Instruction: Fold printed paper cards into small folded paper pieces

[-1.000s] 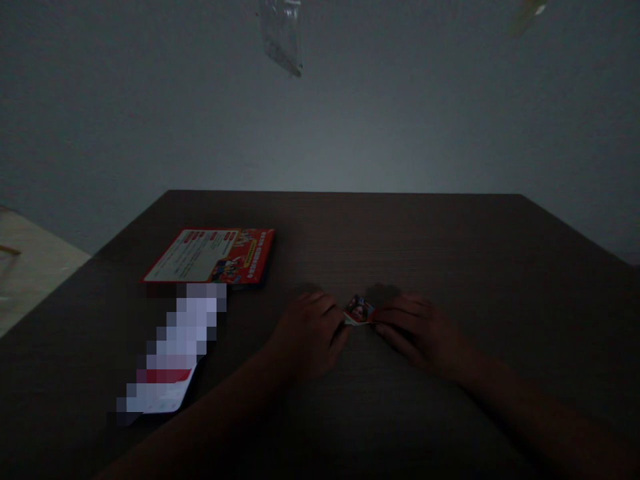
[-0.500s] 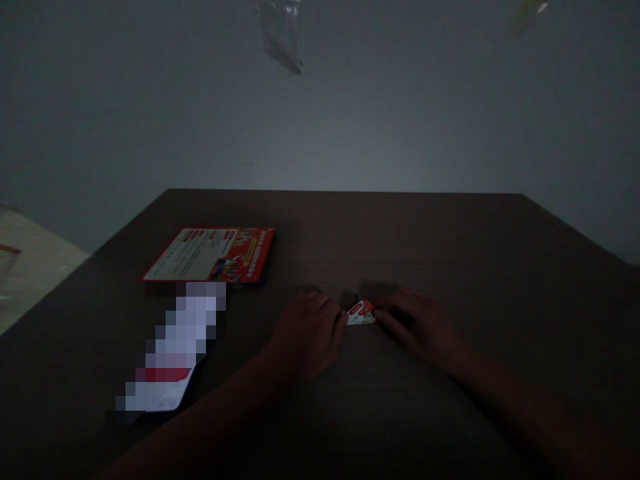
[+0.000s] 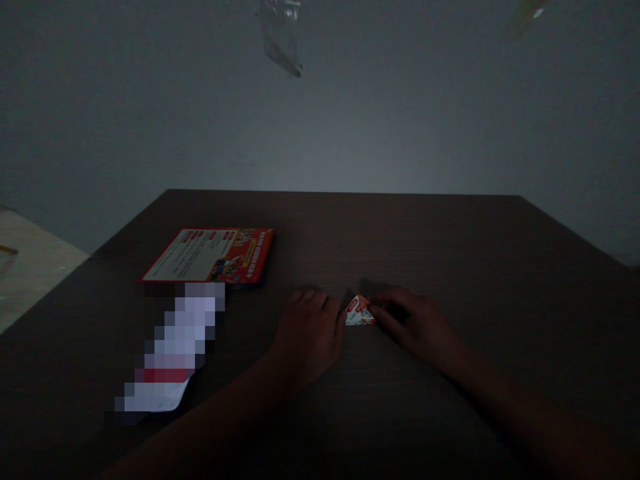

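Observation:
A small folded piece of printed paper (image 3: pixel 356 311), white with red and orange patches, lies on the dark wooden table between my hands. It has a pointed top and a straight lower edge. My left hand (image 3: pixel 311 331) rests on the table with its fingers curled, and its thumb side holds the paper's left edge. At the right edge, the thumb and index finger of my right hand (image 3: pixel 411 319) pinch the paper. The other fingers of that hand are bent, and the dim light hides the exact contact of the fingertips.
A red and white printed booklet or stack of cards (image 3: pixel 210 257) lies at the back left of the table (image 3: pixel 400 233). Nearer me is a bright phone-like object (image 3: pixel 173 393), mostly pixelated. Behind the table, a clear plastic pouch (image 3: pixel 283 40) hangs on the grey wall (image 3: pixel 400 113).
My right thumb and index finger have shifted slightly left and up over the paper's right side. The paper now shows a fuller pointed top. My left hand has barely moved.

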Available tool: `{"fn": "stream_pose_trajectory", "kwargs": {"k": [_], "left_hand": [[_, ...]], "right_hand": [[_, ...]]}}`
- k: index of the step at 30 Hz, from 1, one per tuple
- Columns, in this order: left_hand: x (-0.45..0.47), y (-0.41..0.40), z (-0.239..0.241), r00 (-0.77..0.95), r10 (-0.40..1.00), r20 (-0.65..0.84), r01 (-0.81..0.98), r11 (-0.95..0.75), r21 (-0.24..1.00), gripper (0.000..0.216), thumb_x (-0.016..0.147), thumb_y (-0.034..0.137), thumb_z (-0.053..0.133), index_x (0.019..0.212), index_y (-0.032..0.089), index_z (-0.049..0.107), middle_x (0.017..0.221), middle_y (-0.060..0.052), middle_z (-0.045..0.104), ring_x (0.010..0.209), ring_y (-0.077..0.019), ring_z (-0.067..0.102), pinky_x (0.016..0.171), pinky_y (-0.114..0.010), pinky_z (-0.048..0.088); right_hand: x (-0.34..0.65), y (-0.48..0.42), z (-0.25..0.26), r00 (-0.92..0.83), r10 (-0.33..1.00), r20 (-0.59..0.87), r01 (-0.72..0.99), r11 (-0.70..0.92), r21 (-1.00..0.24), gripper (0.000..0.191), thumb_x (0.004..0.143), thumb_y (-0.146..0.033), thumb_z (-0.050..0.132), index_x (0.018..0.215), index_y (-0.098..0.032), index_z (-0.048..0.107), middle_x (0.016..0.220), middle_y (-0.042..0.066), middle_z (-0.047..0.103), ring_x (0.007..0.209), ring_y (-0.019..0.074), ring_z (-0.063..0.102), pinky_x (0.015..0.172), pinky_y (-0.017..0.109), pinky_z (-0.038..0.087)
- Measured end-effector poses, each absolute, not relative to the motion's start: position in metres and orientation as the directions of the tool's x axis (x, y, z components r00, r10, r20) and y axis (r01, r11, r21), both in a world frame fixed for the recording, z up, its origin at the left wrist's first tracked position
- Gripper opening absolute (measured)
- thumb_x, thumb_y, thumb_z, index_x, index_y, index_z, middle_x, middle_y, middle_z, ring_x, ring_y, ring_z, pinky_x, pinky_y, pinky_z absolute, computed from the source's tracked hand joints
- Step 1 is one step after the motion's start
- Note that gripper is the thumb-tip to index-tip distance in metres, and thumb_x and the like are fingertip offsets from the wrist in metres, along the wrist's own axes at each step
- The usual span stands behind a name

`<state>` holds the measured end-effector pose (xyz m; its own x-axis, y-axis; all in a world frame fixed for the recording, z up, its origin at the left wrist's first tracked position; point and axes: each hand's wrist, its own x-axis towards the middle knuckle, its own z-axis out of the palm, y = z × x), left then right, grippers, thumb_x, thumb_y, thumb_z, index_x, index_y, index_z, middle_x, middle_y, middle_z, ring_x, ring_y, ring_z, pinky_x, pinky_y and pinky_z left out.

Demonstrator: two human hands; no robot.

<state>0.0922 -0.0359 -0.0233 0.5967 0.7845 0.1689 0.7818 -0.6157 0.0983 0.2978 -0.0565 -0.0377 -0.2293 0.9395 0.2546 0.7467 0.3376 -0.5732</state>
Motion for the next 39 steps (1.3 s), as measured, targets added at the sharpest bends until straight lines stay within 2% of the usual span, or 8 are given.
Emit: {"fn": "stream_pose_trajectory", "kwargs": {"k": [9,32,39], "left_hand": [[0.0925,-0.0335,-0.0278,0.598,0.778,0.193,0.78,-0.62,0.081,0.026,0.091,0.028,0.038,0.084,0.016,0.059,0.085,-0.008,0.061,0.081,-0.022,0.054,0.074,-0.039,0.039],[0.0923,-0.0327,-0.0277,0.636,0.751,0.18,0.753,-0.655,0.069,0.03,0.092,0.027,0.036,0.08,0.015,0.061,0.081,-0.008,0.062,0.081,-0.023,0.054,0.075,-0.041,0.039],[0.0935,-0.0334,-0.0266,0.64,0.745,0.19,0.735,-0.665,0.132,0.028,0.093,0.029,0.036,0.085,0.016,0.06,0.085,-0.007,0.06,0.083,-0.0217,0.053,0.077,-0.04,0.039]], "right_hand": [[0.2955,-0.054,-0.0405,-0.199,0.95,0.243,0.771,0.304,-0.56,0.014,0.085,-0.028,0.055,0.094,-0.02,0.064,0.087,0.005,0.07,0.077,0.0193,0.065,0.073,0.034,0.05],[0.2916,-0.0554,-0.0353,-0.274,0.932,0.239,0.799,0.359,-0.482,0.014,0.085,-0.02,0.053,0.091,-0.021,0.066,0.088,0.002,0.07,0.08,0.0189,0.062,0.078,0.037,0.045],[0.2908,-0.0563,-0.035,-0.258,0.941,0.221,0.806,0.336,-0.488,0.014,0.084,-0.018,0.053,0.09,-0.02,0.065,0.085,0.002,0.07,0.079,0.0188,0.061,0.076,0.035,0.045]]}}
